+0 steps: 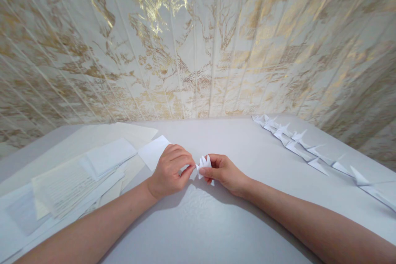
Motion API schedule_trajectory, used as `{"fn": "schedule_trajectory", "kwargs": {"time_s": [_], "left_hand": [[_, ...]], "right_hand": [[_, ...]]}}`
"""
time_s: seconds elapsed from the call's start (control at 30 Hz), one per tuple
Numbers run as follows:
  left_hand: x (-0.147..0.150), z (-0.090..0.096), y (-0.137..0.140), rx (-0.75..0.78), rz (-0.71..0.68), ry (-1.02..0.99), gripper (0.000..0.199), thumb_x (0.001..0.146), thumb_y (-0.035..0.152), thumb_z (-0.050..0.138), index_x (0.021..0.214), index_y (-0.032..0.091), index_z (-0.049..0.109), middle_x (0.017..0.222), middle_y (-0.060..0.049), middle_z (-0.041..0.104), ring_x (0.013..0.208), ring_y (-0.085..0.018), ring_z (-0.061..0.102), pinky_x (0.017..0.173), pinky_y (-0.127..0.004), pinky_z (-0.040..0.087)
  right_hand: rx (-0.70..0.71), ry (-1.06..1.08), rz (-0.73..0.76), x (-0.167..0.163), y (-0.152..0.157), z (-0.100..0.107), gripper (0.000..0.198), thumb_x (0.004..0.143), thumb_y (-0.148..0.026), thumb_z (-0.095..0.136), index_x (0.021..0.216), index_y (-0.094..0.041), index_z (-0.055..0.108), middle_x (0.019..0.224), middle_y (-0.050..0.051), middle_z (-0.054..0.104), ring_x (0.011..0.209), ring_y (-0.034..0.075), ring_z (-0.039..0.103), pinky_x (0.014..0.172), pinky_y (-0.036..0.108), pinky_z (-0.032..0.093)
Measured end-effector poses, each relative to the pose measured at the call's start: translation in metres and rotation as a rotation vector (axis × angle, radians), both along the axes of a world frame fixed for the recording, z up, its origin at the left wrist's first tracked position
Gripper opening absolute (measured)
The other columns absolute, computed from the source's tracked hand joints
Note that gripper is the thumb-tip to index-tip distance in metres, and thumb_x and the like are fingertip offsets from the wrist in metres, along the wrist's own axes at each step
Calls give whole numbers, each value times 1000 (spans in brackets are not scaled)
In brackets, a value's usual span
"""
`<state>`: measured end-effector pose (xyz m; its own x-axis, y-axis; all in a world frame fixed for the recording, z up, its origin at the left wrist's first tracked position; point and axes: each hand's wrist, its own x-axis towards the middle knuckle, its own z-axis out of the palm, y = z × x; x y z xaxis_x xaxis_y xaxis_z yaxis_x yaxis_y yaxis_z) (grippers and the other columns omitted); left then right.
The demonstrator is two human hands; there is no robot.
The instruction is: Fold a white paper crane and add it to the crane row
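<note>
Between my hands, just above the white table [216,222], is a small folded white paper crane [203,162] with several pointed tips sticking up. My right hand [224,172] grips its body, the thumb across the near side and the fingers behind. With thumb and index finger, my left hand [173,169] pinches a thin tip at the crane's left end. A square white paper sheet [153,151] lies flat just behind my left hand, partly covered by it.
Several finished paper cranes [293,144] stand in rows along the table's right side. On the left lie stacked white papers [109,159], printed sheets [68,185] and larger cream sheets [136,130]. A white and gold patterned curtain [198,49] hangs behind the table.
</note>
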<state>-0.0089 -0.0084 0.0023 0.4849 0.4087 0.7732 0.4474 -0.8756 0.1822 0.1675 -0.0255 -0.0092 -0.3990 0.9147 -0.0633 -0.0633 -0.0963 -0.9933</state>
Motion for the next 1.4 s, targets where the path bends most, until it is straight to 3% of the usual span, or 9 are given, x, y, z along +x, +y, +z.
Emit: {"fn": "schedule_trajectory", "kwargs": {"time_s": [0.37, 0.97, 1.23, 1.4], "left_hand": [[5, -4, -4, -7, 52, -50, 10, 73, 13, 53, 65, 18, 55, 63, -2, 61, 62, -14, 52, 64, -30, 41], [6, -5, -2, 41, 59, -32, 11, 72, 10, 54, 65, 18, 58, 63, -2, 63, 63, -14, 51, 64, -31, 39], [4, -6, -2, 19, 24, -28, 8, 73, 14, 60, 80, 17, 62, 70, -4, 66, 68, -16, 53, 68, -33, 40], [4, -5, -2, -13, 39, -10, 4, 75, 14, 59, 74, 17, 61, 68, -2, 66, 67, -15, 51, 68, -32, 38]], "right_hand": [[105, -21, -115, -4, -4, -3, 34, 61, -44, 69, 58, -16, 50, 47, -7, 45, 45, 6, 37, 46, 20, 28], [129, -55, -169, -8, -7, -3, 35, 61, -47, 66, 59, -17, 48, 49, -7, 40, 46, 6, 32, 44, 20, 25], [277, -124, -276, -6, -4, -6, 22, 67, -34, 59, 59, -17, 47, 53, -6, 35, 50, 7, 31, 47, 22, 26], [480, -268, -312, -4, -3, -7, 17, 71, -28, 57, 60, -17, 52, 57, -2, 44, 53, 10, 39, 51, 23, 32]]}}
